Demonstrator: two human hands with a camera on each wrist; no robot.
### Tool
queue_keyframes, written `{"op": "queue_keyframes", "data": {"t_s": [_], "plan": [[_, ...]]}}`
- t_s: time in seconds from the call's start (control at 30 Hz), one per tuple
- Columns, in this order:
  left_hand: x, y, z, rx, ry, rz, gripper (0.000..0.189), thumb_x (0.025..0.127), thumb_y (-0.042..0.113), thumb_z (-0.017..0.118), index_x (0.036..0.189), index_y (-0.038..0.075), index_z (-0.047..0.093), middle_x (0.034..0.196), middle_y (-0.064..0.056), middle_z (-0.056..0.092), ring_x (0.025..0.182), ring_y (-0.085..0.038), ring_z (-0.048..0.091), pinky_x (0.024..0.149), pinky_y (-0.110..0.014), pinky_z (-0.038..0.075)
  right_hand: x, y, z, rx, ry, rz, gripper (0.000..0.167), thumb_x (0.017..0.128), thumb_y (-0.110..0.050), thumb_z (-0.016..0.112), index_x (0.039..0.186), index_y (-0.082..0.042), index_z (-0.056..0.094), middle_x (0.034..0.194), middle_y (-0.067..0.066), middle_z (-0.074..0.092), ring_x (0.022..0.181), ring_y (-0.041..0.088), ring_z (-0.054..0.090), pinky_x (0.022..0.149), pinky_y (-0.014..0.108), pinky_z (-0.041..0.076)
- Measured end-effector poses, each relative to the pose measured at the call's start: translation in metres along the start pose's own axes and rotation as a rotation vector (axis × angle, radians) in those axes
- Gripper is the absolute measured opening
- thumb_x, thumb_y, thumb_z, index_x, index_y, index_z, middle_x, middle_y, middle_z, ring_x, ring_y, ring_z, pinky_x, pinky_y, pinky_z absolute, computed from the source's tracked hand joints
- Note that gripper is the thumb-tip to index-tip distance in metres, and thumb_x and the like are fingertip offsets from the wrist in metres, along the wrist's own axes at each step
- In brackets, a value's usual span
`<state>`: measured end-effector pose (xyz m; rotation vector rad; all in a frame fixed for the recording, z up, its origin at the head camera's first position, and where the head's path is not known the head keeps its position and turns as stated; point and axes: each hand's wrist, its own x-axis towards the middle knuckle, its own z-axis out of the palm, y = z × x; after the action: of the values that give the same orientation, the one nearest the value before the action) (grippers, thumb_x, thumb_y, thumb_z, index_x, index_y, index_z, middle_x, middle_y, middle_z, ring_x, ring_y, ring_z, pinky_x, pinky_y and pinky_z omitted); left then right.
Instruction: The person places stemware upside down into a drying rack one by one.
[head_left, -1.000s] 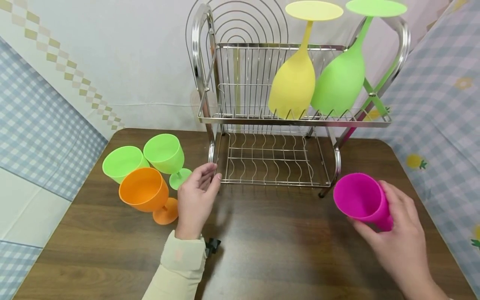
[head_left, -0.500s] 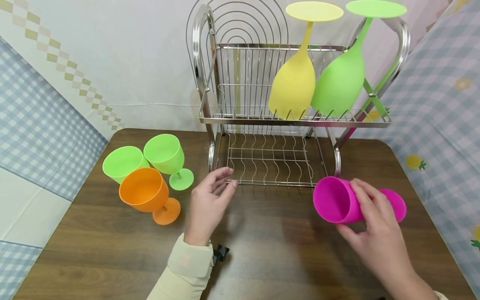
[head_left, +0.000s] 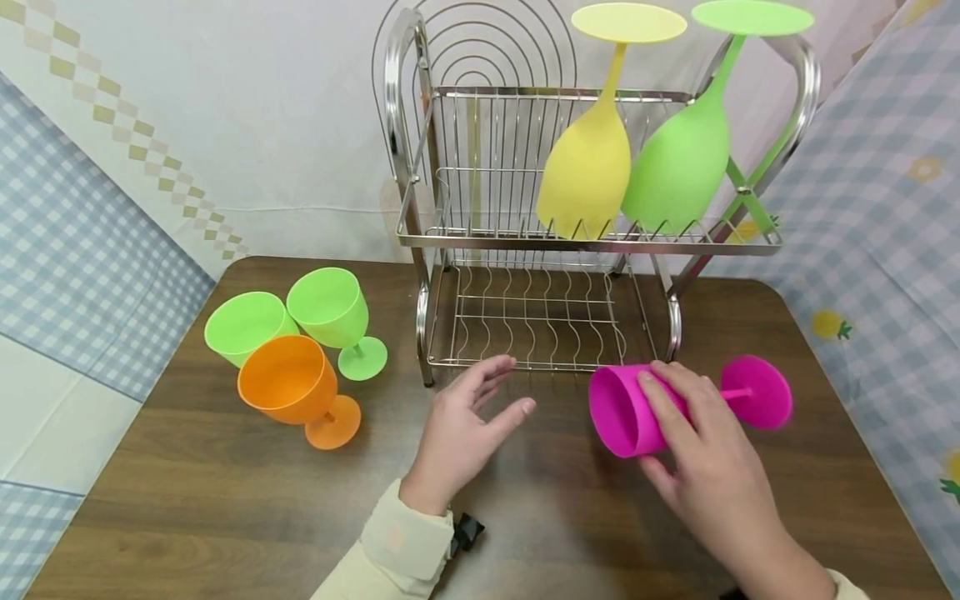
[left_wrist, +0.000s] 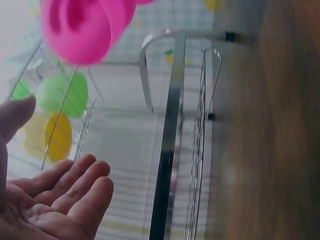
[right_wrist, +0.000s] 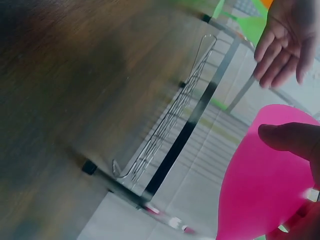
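A magenta goblet is tilted on its side in the air, its mouth facing left and its foot to the right. My right hand grips it round the bowl; in the right wrist view the thumb lies along the magenta bowl. To the left of the goblet my left hand holds nothing, its fingers and thumb apart, in front of the dish rack's lower shelf. On the rack's upper shelf, a yellow goblet and a green goblet stand upside down.
The two-tier metal dish rack stands at the back of the wooden table. At the left stand an orange goblet and two green goblets, one nearer the rack. Checked cloth hangs at both sides.
The right hand has moved left with the magenta goblet, tipping it further onto its side. My left hand has moved right, away from the goblets at the left and towards the magenta one.
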<state>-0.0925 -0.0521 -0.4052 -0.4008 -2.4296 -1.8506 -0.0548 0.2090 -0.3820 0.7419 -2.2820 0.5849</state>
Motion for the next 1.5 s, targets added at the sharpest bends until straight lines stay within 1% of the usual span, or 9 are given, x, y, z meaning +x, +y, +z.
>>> {"op": "queue_keyframes", "data": {"t_s": [0.1,0.3,0.47,0.63,1.03,1.23,1.37,1.43,1.5], "plan": [[-0.004,0.002,0.006,0.006,-0.066,-0.013,0.066,0.085,0.034,0.082,0.140,0.011,0.055,0.141,0.002,0.058,0.129,-0.012,0.056,0.107,-0.027,0.046,0.004,-0.007,0.005,-0.020,-0.003,-0.047,0.055,0.086,-0.021,0.056,0.135,0.005,0.058,0.133,0.031,0.055,0.120,0.050,0.052,0.123,0.041,0.023],[-0.010,0.006,0.018,0.018,-0.164,-0.009,0.084,0.078,0.042,0.086,0.148,0.016,0.047,0.148,0.004,0.051,0.132,-0.012,0.052,0.110,-0.034,0.044,0.009,-0.017,0.014,-0.031,-0.038,-0.097,0.052,0.088,-0.019,0.051,0.136,0.002,0.059,0.133,0.028,0.057,0.121,0.048,0.053,0.124,0.043,0.022],[-0.013,0.009,0.025,0.052,-0.207,-0.003,0.092,0.074,0.044,0.089,0.150,0.017,0.045,0.146,0.003,0.054,0.130,-0.011,0.054,0.109,-0.034,0.045,0.010,-0.024,0.021,-0.044,-0.055,-0.122,0.046,0.104,-0.028,0.041,0.135,0.000,0.060,0.131,0.026,0.058,0.119,0.047,0.054,0.124,0.044,0.022],[-0.014,0.010,0.028,0.045,-0.212,0.000,0.090,0.074,0.043,0.089,0.148,0.015,0.046,0.138,0.005,0.059,0.123,-0.008,0.057,0.109,-0.032,0.046,0.009,-0.028,0.024,-0.045,-0.070,-0.134,0.047,0.109,-0.031,0.035,0.135,0.000,0.060,0.131,0.027,0.057,0.119,0.048,0.054,0.124,0.044,0.022],[-0.014,0.007,0.029,-0.093,-0.177,0.021,0.077,0.076,0.027,0.090,0.141,0.009,0.051,0.134,-0.001,0.062,0.121,-0.012,0.061,0.104,-0.029,0.049,0.011,-0.029,0.021,-0.045,-0.058,-0.169,0.046,0.109,-0.027,0.036,0.134,0.003,0.059,0.134,0.028,0.057,0.122,0.048,0.053,0.124,0.045,0.022],[-0.013,0.004,0.026,-0.136,-0.151,0.005,0.075,0.077,0.025,0.089,0.140,0.012,0.052,0.137,-0.004,0.060,0.123,-0.015,0.061,0.103,-0.029,0.049,0.011,-0.029,0.018,0.013,0.029,-0.158,0.049,0.108,-0.031,0.042,0.128,0.010,0.060,0.131,0.031,0.057,0.119,0.048,0.054,0.121,0.042,0.028],[-0.012,0.004,0.024,-0.160,-0.123,-0.004,0.075,0.076,0.022,0.089,0.140,0.009,0.053,0.138,-0.004,0.059,0.124,-0.016,0.061,0.103,-0.031,0.050,0.007,-0.030,0.018,0.068,0.154,-0.073,0.059,0.104,-0.039,0.054,0.125,0.015,0.058,0.125,0.033,0.060,0.120,0.042,0.056,0.118,0.036,0.034],[-0.012,0.005,0.023,-0.166,-0.115,-0.006,0.076,0.076,0.022,0.090,0.140,0.007,0.052,0.138,-0.004,0.059,0.124,-0.015,0.060,0.103,-0.031,0.050,0.002,-0.030,0.018,0.181,0.179,0.059,0.067,0.098,-0.043,0.064,0.130,0.015,0.055,0.129,0.031,0.058,0.127,0.034,0.055,0.117,0.031,0.035],[-0.012,0.005,0.023,-0.167,-0.112,-0.011,0.076,0.076,0.022,0.090,0.140,0.007,0.052,0.138,-0.003,0.059,0.124,-0.014,0.060,0.103,-0.029,0.049,-0.005,-0.032,0.017,0.396,0.192,0.249,0.064,0.093,-0.024,0.075,0.137,0.014,0.049,0.137,0.029,0.054,0.134,0.027,0.050,0.116,0.028,0.035]]}}
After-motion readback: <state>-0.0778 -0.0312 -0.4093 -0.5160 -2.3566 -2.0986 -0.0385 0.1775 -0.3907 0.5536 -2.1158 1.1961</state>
